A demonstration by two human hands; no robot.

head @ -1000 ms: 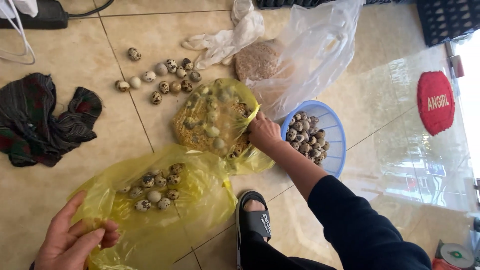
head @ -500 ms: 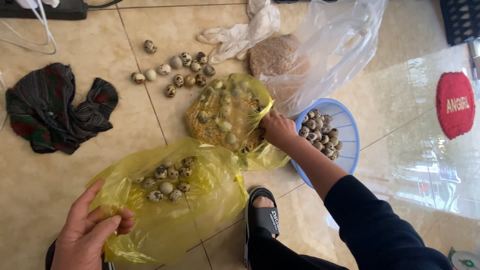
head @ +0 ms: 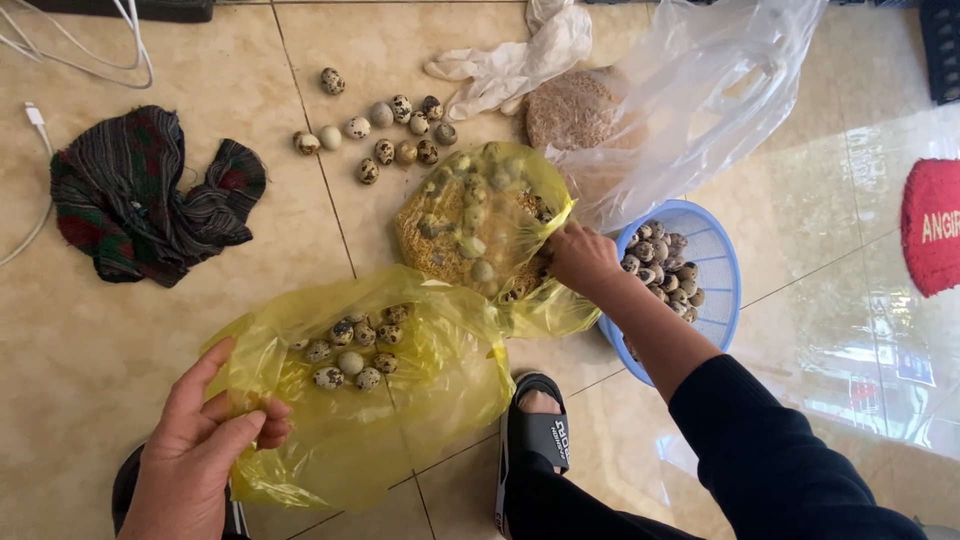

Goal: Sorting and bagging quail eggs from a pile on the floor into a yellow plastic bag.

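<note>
The yellow plastic bag [head: 400, 400] holding speckled quail eggs [head: 352, 350] lies low in the centre of the frame, its edge pinched shut between the fingers of the left hand [head: 205, 450] at lower left. Compared with a second ago, this hand has slid further onto the plastic and gathered more of it, so the bag's mouth is held more firmly. A second yellow bag [head: 480, 225], filled with husk and more eggs, sits just above; the right hand [head: 582, 258] is closed on its right edge, where it was a second ago, though what lies inside the fist cannot be told. Just beside that hand a blue basket [head: 725, 270] of eggs is seen. Loose eggs [head: 385, 130] are scattered near the top, a clear bag [head: 690, 110] at upper right, a dark cloth [head: 150, 195] at upper left.
</note>
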